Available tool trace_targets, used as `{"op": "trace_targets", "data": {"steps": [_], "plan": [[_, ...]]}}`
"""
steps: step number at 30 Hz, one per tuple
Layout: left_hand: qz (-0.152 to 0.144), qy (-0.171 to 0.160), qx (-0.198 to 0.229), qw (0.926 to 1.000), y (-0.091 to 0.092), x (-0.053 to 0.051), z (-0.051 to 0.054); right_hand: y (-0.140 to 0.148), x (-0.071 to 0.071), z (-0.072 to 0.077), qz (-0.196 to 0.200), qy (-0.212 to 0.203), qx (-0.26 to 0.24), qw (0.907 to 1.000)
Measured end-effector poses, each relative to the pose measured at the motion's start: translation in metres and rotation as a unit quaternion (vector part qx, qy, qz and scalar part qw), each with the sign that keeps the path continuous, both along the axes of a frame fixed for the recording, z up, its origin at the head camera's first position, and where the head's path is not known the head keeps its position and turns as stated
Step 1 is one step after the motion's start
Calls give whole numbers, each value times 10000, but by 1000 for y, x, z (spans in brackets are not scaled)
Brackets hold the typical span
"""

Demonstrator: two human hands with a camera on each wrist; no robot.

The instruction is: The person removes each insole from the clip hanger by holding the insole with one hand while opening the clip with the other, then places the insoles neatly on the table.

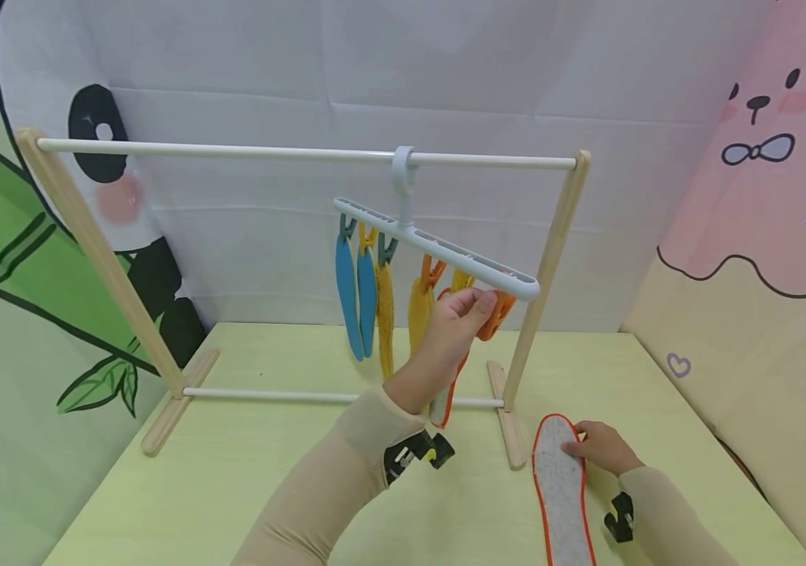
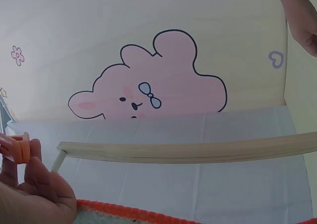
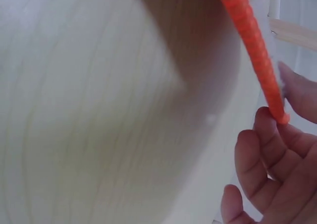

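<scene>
In the head view the left hand (image 1: 441,346) is raised under the near right end of the grey-blue hanger (image 1: 469,258), its thumb and fingers at an orange clothespin (image 1: 496,316). The left wrist view shows the fingers (image 2: 35,167) pinching that clothespin (image 2: 21,148). Low at the right, the right hand (image 1: 604,446) pinches the edge of a grey insole (image 1: 560,479) with red-orange trim; the right wrist view shows thumb and fingers on the trim (image 3: 255,58). Blue insoles (image 1: 347,295), yellow insoles (image 1: 384,314) and a red-edged one (image 1: 443,405), partly behind the left hand, hang from clothespins.
The hanger hooks over the white top bar (image 1: 233,149) of a wooden rack. Its right post (image 1: 551,259) stands just behind the hanger's near end, and a lower bar (image 1: 268,395) runs near the pale yellow table (image 1: 233,487). Printed cloth walls surround the table.
</scene>
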State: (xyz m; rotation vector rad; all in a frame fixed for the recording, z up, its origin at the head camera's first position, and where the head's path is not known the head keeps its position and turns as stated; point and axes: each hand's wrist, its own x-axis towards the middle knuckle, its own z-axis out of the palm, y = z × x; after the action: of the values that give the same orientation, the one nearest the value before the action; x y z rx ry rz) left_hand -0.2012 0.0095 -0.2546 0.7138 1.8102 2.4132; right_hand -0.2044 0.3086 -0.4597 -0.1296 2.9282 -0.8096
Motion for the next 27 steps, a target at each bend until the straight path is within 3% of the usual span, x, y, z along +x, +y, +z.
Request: {"op": "trace_targets", "data": {"steps": [11, 18, 27], "plan": [[69, 111, 16, 9999, 2, 0, 1, -1, -1, -4, -154, -228, -20, 9996], [69, 2, 34, 10000, 3, 0, -1, 6, -3, -15, 59, -165, -66, 9998], [110, -29, 4, 9999, 4, -3, -3, -2, 2, -15, -179, -226, 1, 9996]]}}
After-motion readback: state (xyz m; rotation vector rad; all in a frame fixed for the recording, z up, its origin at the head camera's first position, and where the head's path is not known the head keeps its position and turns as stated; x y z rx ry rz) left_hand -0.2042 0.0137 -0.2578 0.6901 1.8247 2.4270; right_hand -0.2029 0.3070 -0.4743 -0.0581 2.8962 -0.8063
